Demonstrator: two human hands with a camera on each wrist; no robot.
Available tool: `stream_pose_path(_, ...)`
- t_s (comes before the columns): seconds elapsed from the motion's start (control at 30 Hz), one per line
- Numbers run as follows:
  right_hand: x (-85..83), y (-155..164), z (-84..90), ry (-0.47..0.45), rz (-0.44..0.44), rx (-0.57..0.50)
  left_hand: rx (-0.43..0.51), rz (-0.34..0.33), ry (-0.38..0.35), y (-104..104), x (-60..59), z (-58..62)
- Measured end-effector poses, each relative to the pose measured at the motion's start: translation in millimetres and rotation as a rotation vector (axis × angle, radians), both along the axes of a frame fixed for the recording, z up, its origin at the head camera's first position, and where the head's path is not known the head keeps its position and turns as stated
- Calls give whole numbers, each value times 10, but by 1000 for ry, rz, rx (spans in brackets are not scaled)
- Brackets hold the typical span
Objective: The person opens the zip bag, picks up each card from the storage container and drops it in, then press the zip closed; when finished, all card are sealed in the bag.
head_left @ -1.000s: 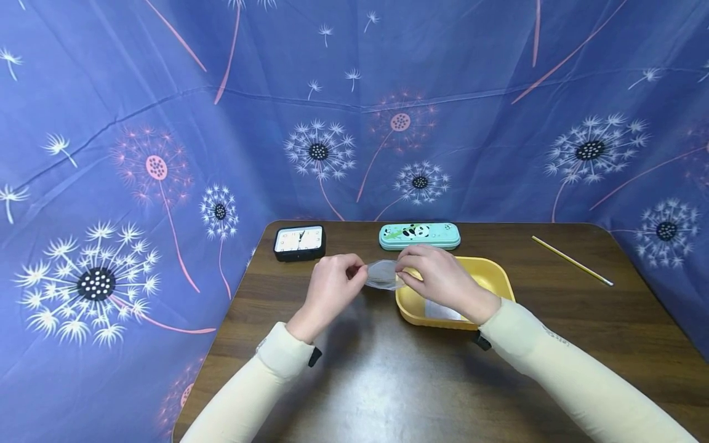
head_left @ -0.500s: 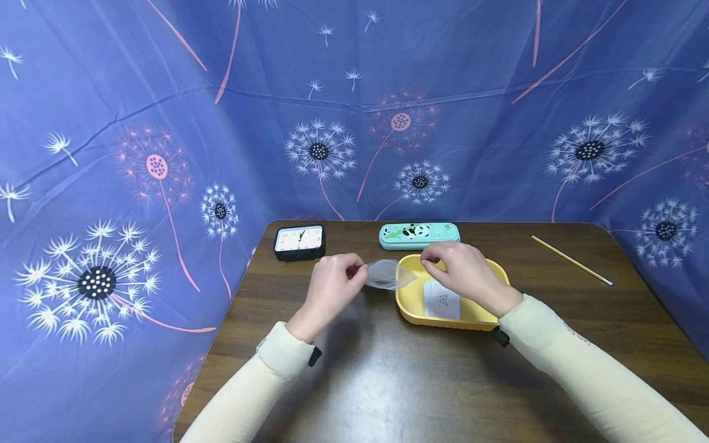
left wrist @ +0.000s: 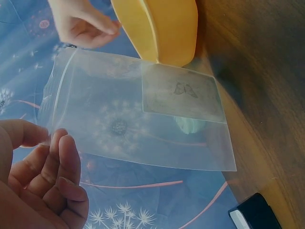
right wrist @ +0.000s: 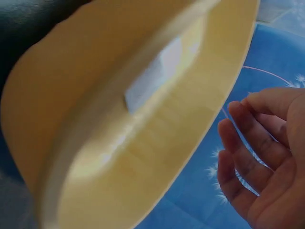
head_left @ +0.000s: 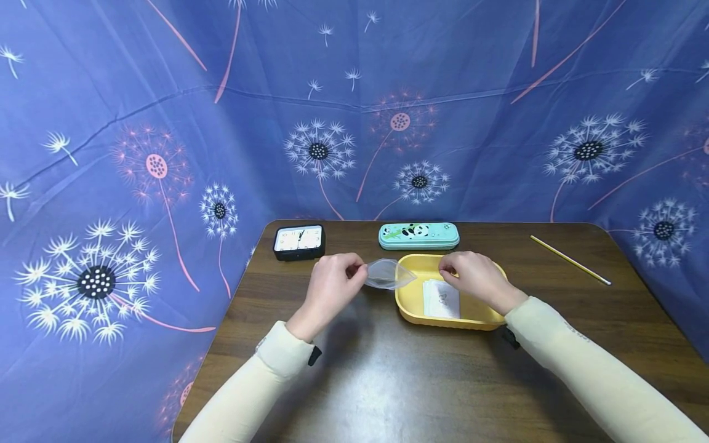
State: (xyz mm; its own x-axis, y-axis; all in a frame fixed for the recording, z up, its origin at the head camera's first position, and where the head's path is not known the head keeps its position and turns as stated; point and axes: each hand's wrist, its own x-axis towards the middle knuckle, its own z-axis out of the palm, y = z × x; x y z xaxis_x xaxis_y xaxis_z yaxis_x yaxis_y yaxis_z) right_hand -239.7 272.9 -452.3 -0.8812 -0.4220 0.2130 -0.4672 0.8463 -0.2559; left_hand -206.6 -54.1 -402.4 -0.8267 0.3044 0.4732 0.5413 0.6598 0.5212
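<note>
Left hand point(head_left: 331, 284) pinches one corner of a clear plastic bag point(head_left: 388, 274) between thumb and fingers point(left wrist: 62, 162), holding it off the tabletop point(head_left: 388, 381), just left of the yellow tray point(head_left: 407, 311). Left wrist view: the bag hangs flat, with a small butterfly card point(left wrist: 183, 98) inside it near the far end.

Right hand point(head_left: 477, 278) hovers over the tray; its fingers point(right wrist: 248, 143) are loosely curled and hold nothing. It is nearest the white cards point(head_left: 441, 299) lying on the tray floor.

Elsewhere: black clock point(head_left: 300, 241), panda pencil case point(head_left: 419, 235), yellow stick point(head_left: 570, 259), all well apart from the hands.

Risks, as judgement:
- Bag is held by one corner only; the mouth may sag closed, so a card would catch on the film.
- Flat cards on a smooth tray floor are hard to lift; fingers may pick up two cards or slide them.
- Tilting the bag could let the card inside slip out.
</note>
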Motion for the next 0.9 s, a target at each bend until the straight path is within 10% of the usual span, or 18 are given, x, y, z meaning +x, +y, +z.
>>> stream_pose_path(0.9,-24,133,-392,-325,-49,186,4,-4,-18,2,6,-1)
